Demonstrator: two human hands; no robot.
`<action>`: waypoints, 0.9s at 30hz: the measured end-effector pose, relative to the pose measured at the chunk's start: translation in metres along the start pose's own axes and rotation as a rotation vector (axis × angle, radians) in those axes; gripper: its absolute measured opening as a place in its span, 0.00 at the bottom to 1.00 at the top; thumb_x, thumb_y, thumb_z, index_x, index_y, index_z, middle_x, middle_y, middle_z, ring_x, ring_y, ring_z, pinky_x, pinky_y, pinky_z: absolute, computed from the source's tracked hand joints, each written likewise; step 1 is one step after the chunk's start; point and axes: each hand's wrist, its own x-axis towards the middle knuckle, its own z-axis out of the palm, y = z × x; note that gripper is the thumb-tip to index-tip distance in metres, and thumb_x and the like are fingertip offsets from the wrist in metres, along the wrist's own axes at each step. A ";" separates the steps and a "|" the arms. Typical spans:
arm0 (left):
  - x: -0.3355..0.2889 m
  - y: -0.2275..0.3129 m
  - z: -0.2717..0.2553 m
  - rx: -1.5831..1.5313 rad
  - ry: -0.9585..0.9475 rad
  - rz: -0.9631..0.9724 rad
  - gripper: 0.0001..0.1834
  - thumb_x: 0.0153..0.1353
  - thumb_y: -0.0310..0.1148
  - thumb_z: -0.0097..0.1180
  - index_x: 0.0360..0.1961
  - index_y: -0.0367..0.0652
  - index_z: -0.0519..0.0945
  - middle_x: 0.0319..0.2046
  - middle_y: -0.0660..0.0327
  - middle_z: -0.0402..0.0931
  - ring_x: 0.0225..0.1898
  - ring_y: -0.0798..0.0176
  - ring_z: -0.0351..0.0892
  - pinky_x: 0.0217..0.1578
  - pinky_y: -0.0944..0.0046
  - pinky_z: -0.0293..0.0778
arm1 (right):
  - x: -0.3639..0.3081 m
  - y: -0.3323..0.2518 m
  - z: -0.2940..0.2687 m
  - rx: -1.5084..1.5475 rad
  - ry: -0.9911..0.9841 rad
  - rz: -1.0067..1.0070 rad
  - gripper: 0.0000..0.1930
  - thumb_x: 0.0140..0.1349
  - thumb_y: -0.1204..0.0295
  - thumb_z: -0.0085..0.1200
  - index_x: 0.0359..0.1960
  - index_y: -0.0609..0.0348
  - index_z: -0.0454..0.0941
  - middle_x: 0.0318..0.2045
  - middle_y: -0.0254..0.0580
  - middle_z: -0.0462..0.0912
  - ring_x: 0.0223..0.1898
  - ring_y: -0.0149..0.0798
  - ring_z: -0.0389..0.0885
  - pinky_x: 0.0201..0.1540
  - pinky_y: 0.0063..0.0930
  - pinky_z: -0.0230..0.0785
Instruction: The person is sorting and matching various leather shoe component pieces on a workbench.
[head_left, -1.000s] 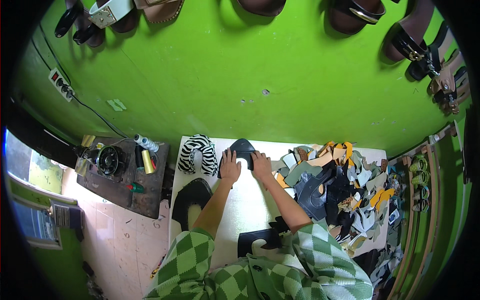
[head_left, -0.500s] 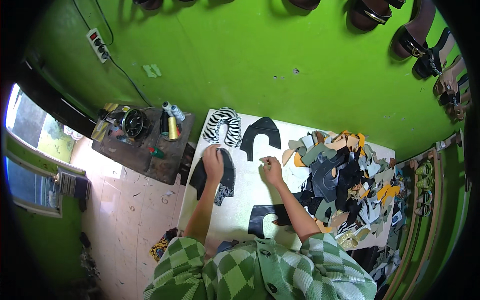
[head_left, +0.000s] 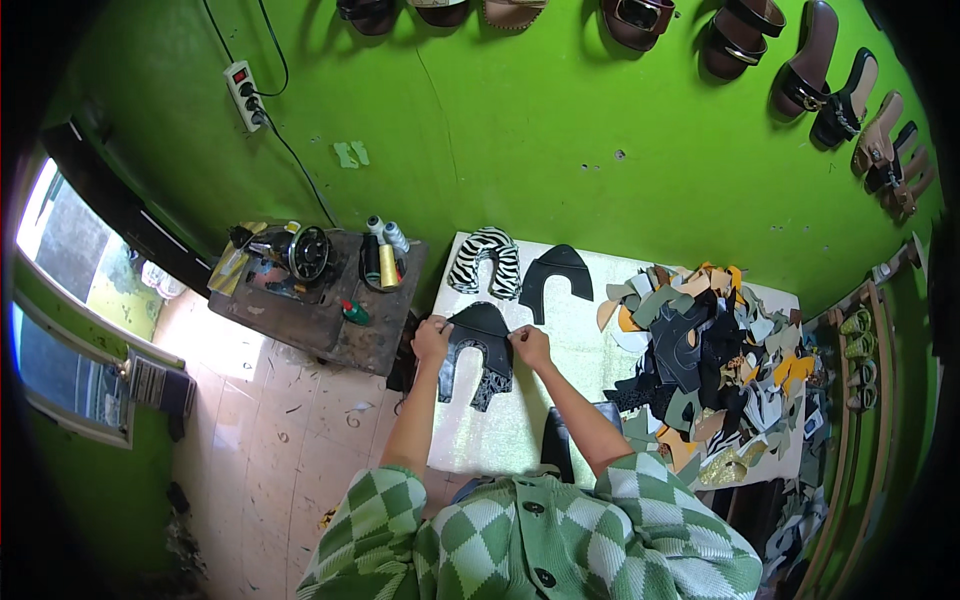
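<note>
Two bare hands flank one black U (head_left: pixel 482 322), a curved cut piece lying on the white surface (head_left: pixel 565 360). Left grip (head_left: pixel 430 341): fingers drawn together at the left edge of the piece, apparently pinching it. Right grip (head_left: pixel 531 346): thumb and fingers likewise drawn in at the right edge, apparently pinching; fine contact is too small to resolve. The black U thus lies between the grips, right of the left one and left of the right one, neither being clearly nearer. Its long axis runs away from the body, across the line joining the grips; the rounded end points beyond them and the legs point back. A patterned leg (head_left: pixel 490 388), grey and black, shows at the near right; whether it is joined to the black U or lies beneath it cannot be told. Beyond the left grip and to its right lies a zebra piece (head_left: pixel 465 268); beyond the right grip, slightly to its right, a second black piece (head_left: pixel 560 262). Well right of the right grip, scraps (head_left: pixel 685 345) form a heap. Well left of the left grip, a sewing machine (head_left: pixel 310 253) stands on a dark surface (head_left: pixel 300 325). No brand, label or writing is legible on the pieces.
</note>
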 end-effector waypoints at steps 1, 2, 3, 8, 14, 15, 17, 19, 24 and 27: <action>0.002 0.002 0.001 -0.009 0.031 -0.016 0.11 0.48 0.40 0.64 0.34 0.54 0.81 0.34 0.67 0.78 0.40 0.59 0.78 0.40 0.52 0.69 | 0.000 -0.001 0.003 -0.028 0.029 0.016 0.15 0.49 0.62 0.61 0.30 0.62 0.80 0.24 0.47 0.82 0.27 0.42 0.81 0.33 0.32 0.72; 0.003 0.003 0.001 -0.010 0.030 -0.006 0.11 0.48 0.40 0.64 0.34 0.54 0.81 0.34 0.67 0.78 0.40 0.59 0.78 0.40 0.52 0.69 | 0.000 -0.002 0.006 -0.026 0.038 0.016 0.15 0.49 0.62 0.61 0.30 0.62 0.80 0.24 0.47 0.82 0.27 0.42 0.81 0.33 0.32 0.72; 0.002 0.006 0.000 0.023 0.048 0.019 0.11 0.48 0.39 0.63 0.34 0.52 0.81 0.33 0.65 0.80 0.38 0.59 0.79 0.38 0.56 0.71 | 0.001 -0.001 0.008 -0.046 0.055 0.028 0.14 0.49 0.62 0.62 0.29 0.62 0.81 0.24 0.48 0.82 0.28 0.42 0.82 0.33 0.32 0.72; 0.004 0.017 -0.009 0.065 0.019 0.063 0.09 0.50 0.38 0.62 0.31 0.48 0.82 0.30 0.62 0.82 0.33 0.60 0.81 0.34 0.62 0.74 | 0.003 0.000 0.019 -0.091 0.106 0.082 0.13 0.48 0.63 0.62 0.26 0.62 0.81 0.23 0.48 0.82 0.27 0.43 0.82 0.33 0.32 0.72; 0.009 0.003 -0.007 -0.025 0.008 0.023 0.08 0.49 0.36 0.63 0.30 0.47 0.82 0.28 0.61 0.81 0.32 0.60 0.81 0.32 0.63 0.73 | 0.000 -0.007 0.028 -0.060 0.189 0.077 0.10 0.46 0.67 0.63 0.22 0.62 0.80 0.20 0.46 0.81 0.24 0.42 0.81 0.31 0.31 0.71; 0.009 0.002 -0.006 -0.026 0.003 0.029 0.08 0.49 0.36 0.63 0.30 0.47 0.82 0.28 0.61 0.81 0.32 0.60 0.81 0.32 0.63 0.73 | 0.001 -0.006 0.029 -0.053 0.196 0.067 0.10 0.45 0.68 0.64 0.22 0.63 0.79 0.20 0.45 0.81 0.24 0.41 0.80 0.30 0.30 0.71; 0.010 -0.001 -0.005 -0.053 -0.001 0.091 0.08 0.47 0.34 0.65 0.29 0.47 0.81 0.27 0.62 0.81 0.31 0.61 0.81 0.32 0.63 0.73 | 0.003 -0.003 0.030 -0.046 0.209 0.064 0.10 0.45 0.69 0.64 0.21 0.63 0.79 0.19 0.45 0.80 0.23 0.40 0.80 0.30 0.30 0.71; 0.013 0.000 -0.004 -0.058 -0.021 0.064 0.08 0.46 0.33 0.65 0.29 0.48 0.81 0.27 0.64 0.81 0.31 0.61 0.81 0.32 0.62 0.73 | 0.004 -0.001 0.029 -0.025 0.196 0.048 0.10 0.45 0.69 0.64 0.21 0.63 0.79 0.19 0.44 0.80 0.23 0.39 0.80 0.29 0.29 0.71; 0.019 -0.001 -0.001 -0.051 -0.054 0.043 0.09 0.44 0.33 0.66 0.28 0.49 0.80 0.28 0.65 0.81 0.32 0.62 0.81 0.33 0.62 0.74 | 0.003 0.001 0.027 0.049 0.195 -0.023 0.09 0.46 0.71 0.63 0.24 0.64 0.79 0.19 0.44 0.80 0.22 0.36 0.79 0.29 0.28 0.70; 0.020 0.000 -0.003 -0.028 -0.071 0.015 0.10 0.43 0.33 0.67 0.29 0.49 0.80 0.28 0.66 0.81 0.33 0.63 0.81 0.33 0.62 0.74 | -0.004 -0.006 0.025 0.116 0.211 -0.042 0.08 0.48 0.73 0.62 0.26 0.64 0.79 0.19 0.43 0.80 0.21 0.33 0.77 0.28 0.26 0.69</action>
